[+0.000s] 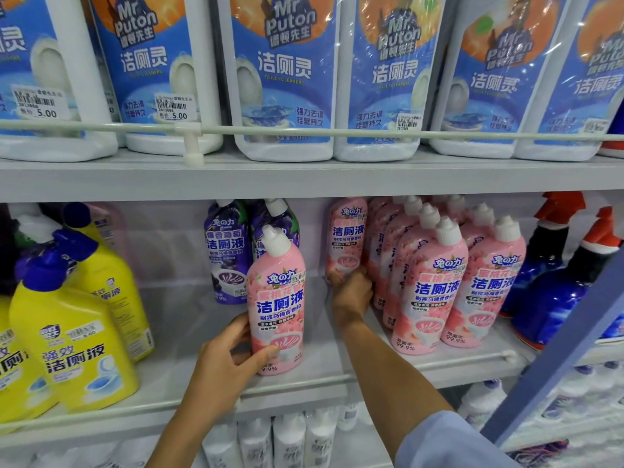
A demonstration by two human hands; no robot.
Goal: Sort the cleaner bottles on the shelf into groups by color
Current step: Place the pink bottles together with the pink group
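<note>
— Hands first: what do they hold?
— The left hand (pixel 229 359) curls round a lone pink bottle (pixel 277 298), upright on the shelf (pixel 175 376), left of the pink row (pixel 435 288). The right hand (pixel 351 292) grips the base of a second pink bottle (pixel 344 238), just beside that row's left end.
— Other colours?
— Purple bottles (pixel 226 251), then yellow bottles (pixel 74 332), further left of it.

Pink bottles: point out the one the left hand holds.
The lone pink bottle in front of the purple bottles, apart from the pink group; the left hand grips its base.
</note>
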